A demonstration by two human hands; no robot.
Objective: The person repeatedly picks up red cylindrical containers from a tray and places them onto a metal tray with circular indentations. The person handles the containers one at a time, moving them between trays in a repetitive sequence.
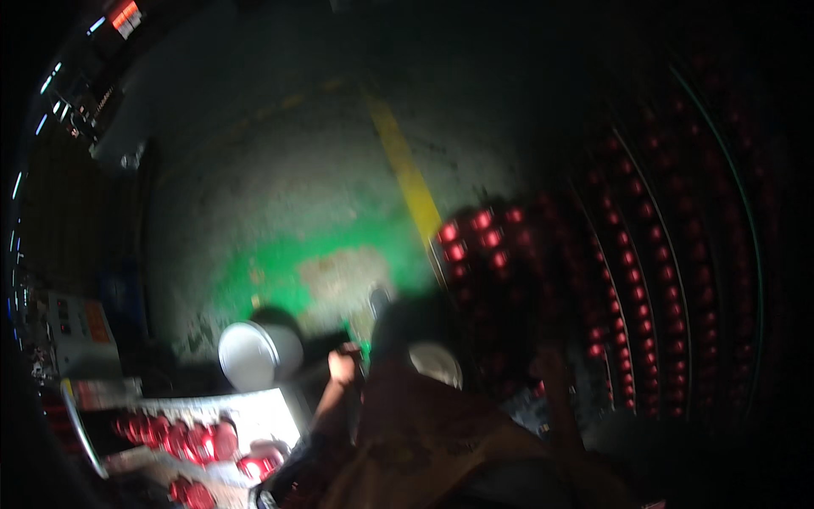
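Note:
My left hand (pixel 342 365) hangs low in front of my body, between a white bucket (pixel 246 355) and my apron (pixel 415 433). Its fingers are blurred, and I make out nothing held in it. My right hand (pixel 549 366) is deep in shadow, beside racks of shiny red round parts (pixel 632 297). Darkness hides its fingers and whatever they may touch. More red metallic parts (pixel 199 441) lie in a row on a brightly lit surface at the lower left.
A second pale bucket (pixel 437 365) stands close on my right side. The concrete floor (pixel 280 187) has a worn green patch (pixel 267 271) and a yellow line (pixel 403 170). At the left stands a light control box (pixel 80 335). Much of the right side is dark.

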